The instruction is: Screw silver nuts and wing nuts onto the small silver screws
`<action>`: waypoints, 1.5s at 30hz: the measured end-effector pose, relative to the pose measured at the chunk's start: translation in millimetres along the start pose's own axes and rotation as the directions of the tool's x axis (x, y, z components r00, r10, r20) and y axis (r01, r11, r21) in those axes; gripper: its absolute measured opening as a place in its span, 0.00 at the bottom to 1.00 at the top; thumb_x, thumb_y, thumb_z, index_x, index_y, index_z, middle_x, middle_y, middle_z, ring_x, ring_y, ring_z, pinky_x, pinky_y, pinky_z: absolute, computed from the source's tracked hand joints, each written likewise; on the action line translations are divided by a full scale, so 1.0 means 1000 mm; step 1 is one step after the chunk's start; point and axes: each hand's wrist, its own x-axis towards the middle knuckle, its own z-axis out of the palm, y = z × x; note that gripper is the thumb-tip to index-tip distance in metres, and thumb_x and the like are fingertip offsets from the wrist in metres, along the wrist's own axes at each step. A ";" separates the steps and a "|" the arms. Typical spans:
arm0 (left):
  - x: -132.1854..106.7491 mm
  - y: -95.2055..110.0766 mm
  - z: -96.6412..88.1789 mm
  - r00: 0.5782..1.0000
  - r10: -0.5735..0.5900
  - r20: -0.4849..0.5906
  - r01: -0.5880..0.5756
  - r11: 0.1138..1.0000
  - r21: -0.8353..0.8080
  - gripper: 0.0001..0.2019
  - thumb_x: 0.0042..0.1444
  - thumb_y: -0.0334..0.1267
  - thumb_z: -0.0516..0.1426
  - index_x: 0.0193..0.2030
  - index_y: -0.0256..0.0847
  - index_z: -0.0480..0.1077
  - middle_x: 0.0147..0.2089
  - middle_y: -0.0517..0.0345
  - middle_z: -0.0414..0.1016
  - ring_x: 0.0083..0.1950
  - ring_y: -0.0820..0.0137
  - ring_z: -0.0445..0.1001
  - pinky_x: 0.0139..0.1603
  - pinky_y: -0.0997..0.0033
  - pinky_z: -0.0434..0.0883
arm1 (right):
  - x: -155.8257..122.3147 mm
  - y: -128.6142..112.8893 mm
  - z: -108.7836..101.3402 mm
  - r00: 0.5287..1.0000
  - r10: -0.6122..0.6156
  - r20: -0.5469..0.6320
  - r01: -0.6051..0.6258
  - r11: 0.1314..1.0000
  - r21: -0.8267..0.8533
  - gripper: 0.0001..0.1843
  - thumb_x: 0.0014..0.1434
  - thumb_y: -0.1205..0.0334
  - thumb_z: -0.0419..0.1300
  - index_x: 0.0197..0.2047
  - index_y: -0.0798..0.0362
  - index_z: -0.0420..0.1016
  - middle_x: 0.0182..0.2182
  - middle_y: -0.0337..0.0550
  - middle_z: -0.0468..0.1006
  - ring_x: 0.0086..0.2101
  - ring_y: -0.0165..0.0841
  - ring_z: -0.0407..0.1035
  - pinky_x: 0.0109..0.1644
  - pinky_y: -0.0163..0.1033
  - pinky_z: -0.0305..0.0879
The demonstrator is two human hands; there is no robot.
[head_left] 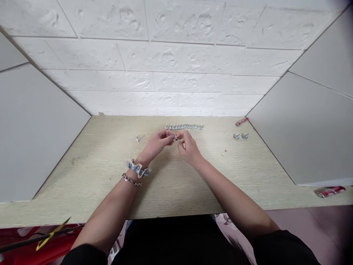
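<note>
1. Nearest you, your black top [165, 243] fills the lower middle. Pink tiled floor [303, 230] shows below the table at right; at lower left are red material [64, 241], a dark rod and a yellow strip [53, 234].
2. Your table [171, 198] is pale with a fine wood-like grain and darker specks. Near its front right edge lies a red-wrapped battery [331, 191].
3. Your left wrist wears a chain bracelet [131, 179] and, nearer the hand, a blue-and-white scrunchie [138, 168].
4. Your left hand [157, 144] pinches a small metal fastener [176, 138] between thumb and fingertips, above the middle of the table.
5. Your right hand [190, 149] is curled, its index fingertip at the fastener's other side; whether it grips the piece too, you cannot tell from here.
6. Well left of your hands is a single bolt [138, 138]; well right, two shiny metal fasteners [245, 136] sit side by side.
7. Just beyond your fingers, a row of bolts [174, 127] runs left to right. A second battery [241, 122] rests near the back right corner.
8. Grey panels [298, 129] flank the table, and a white brick-patterned wall [165, 55] closes off the back.
</note>
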 end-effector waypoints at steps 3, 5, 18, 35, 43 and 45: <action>0.002 -0.005 0.000 1.000 0.023 0.011 -0.023 0.998 -0.055 0.08 0.47 0.38 0.60 0.32 0.37 0.70 0.30 0.59 0.71 0.32 0.76 0.68 0.40 0.71 0.67 | 0.001 -0.001 -0.002 0.988 0.152 -0.040 -0.150 0.987 0.056 0.07 0.54 0.65 0.50 0.38 0.50 0.59 0.36 0.42 0.68 0.35 0.32 0.64 0.36 0.37 0.60; 0.003 -0.006 0.001 0.999 0.035 0.026 -0.034 0.997 -0.063 0.09 0.46 0.39 0.61 0.32 0.37 0.71 0.30 0.60 0.72 0.33 0.76 0.69 0.41 0.71 0.66 | 0.002 -0.002 -0.003 0.968 0.250 0.003 -0.250 0.964 0.095 0.08 0.58 0.56 0.48 0.32 0.51 0.60 0.28 0.38 0.67 0.29 0.30 0.62 0.33 0.36 0.58; 0.000 0.000 0.007 1.000 0.030 -0.004 -0.030 0.999 0.021 0.11 0.47 0.43 0.61 0.32 0.36 0.71 0.27 0.59 0.71 0.29 0.75 0.68 0.34 0.73 0.67 | 0.001 -0.007 -0.002 0.970 0.242 0.027 -0.243 0.969 0.046 0.19 0.62 0.48 0.42 0.26 0.51 0.58 0.22 0.35 0.63 0.26 0.29 0.60 0.32 0.35 0.55; 0.000 0.002 0.005 1.000 -0.018 -0.010 0.017 0.992 -0.125 0.08 0.46 0.40 0.61 0.30 0.37 0.70 0.26 0.60 0.70 0.28 0.77 0.68 0.35 0.73 0.67 | 0.001 -0.011 -0.007 0.969 0.241 -0.053 -0.231 0.961 0.149 0.08 0.58 0.56 0.49 0.37 0.51 0.63 0.30 0.39 0.70 0.29 0.29 0.63 0.34 0.36 0.60; 0.001 -0.003 0.003 0.998 0.056 0.026 -0.058 0.997 0.047 0.06 0.46 0.37 0.60 0.31 0.37 0.71 0.27 0.61 0.71 0.29 0.76 0.67 0.35 0.73 0.65 | 0.006 -0.004 -0.004 0.882 0.446 0.153 -0.472 0.838 0.275 0.26 0.57 0.41 0.45 0.18 0.52 0.57 0.14 0.34 0.58 0.18 0.25 0.57 0.26 0.34 0.56; 0.001 -0.004 0.002 0.999 0.047 0.019 -0.049 0.997 0.067 0.07 0.45 0.37 0.61 0.31 0.37 0.72 0.28 0.60 0.72 0.30 0.75 0.68 0.36 0.73 0.65 | 0.007 -0.003 -0.002 0.872 0.461 0.165 -0.489 0.815 0.311 0.21 0.57 0.46 0.47 0.20 0.52 0.59 0.16 0.33 0.60 0.19 0.25 0.57 0.25 0.33 0.57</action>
